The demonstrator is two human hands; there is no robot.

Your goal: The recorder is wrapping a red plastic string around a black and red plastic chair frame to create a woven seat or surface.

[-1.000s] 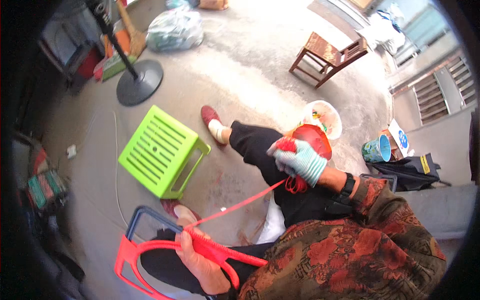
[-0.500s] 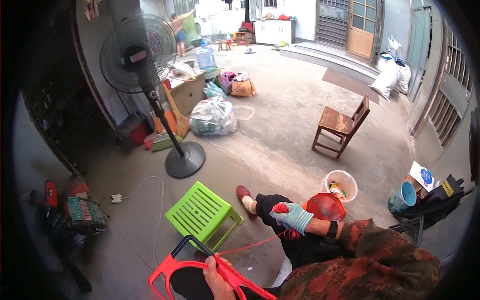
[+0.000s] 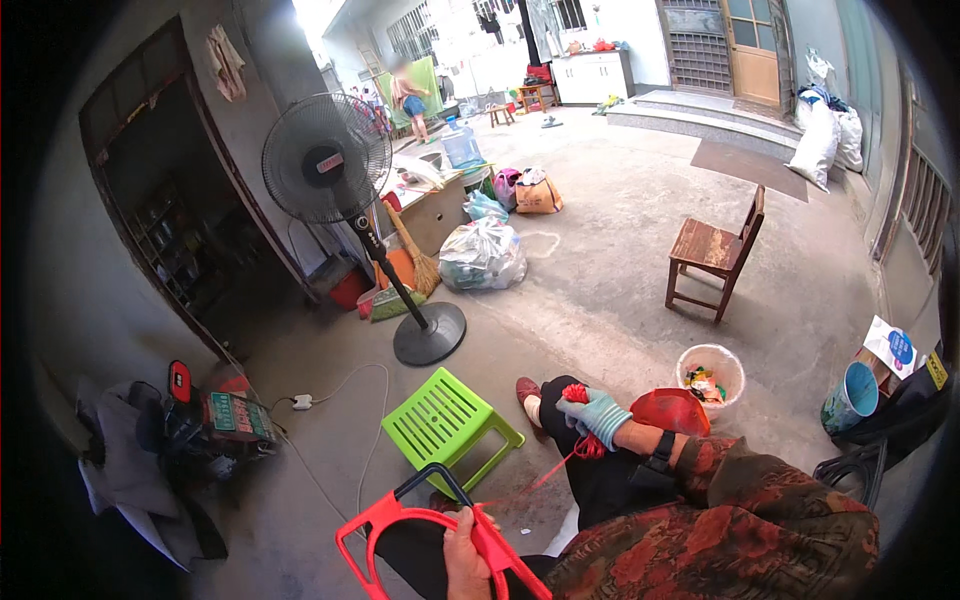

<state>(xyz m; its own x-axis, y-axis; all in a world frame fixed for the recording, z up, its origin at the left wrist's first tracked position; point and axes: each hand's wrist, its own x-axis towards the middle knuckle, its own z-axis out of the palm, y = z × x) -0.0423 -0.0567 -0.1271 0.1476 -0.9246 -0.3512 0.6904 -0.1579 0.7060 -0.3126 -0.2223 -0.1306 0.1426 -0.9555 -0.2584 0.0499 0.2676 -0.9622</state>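
Note:
At the lower middle, my bare left hand (image 3: pixel 467 562) grips a red plastic frame (image 3: pixel 385 508) with a black bar (image 3: pixel 432 475) across its upper corner. My right hand (image 3: pixel 600 415), in a pale blue-green striped glove, rests over my knee and is closed on a bundle of red string (image 3: pixel 574 394). More red string (image 3: pixel 588 447) hangs bunched below that hand. A strand (image 3: pixel 540 478) runs from there toward the frame. Its end near my left hand is blurred. Just beyond the frame stands a green plastic stool (image 3: pixel 445 415).
A red container (image 3: pixel 672 411) and a white bucket of scraps (image 3: pixel 712 372) are beside my right arm. Farther out are a wooden chair (image 3: pixel 715 255), a standing fan (image 3: pixel 430 335) and a full plastic bag (image 3: pixel 483 255). A white cable (image 3: pixel 385 430) crosses the floor. Another person (image 3: pixel 408 98) stands far back.
The view has swung, shifting the scene rightward. Both hands keep their hold. The strand between them looks blurred now, and more string shows bunched below my right hand.

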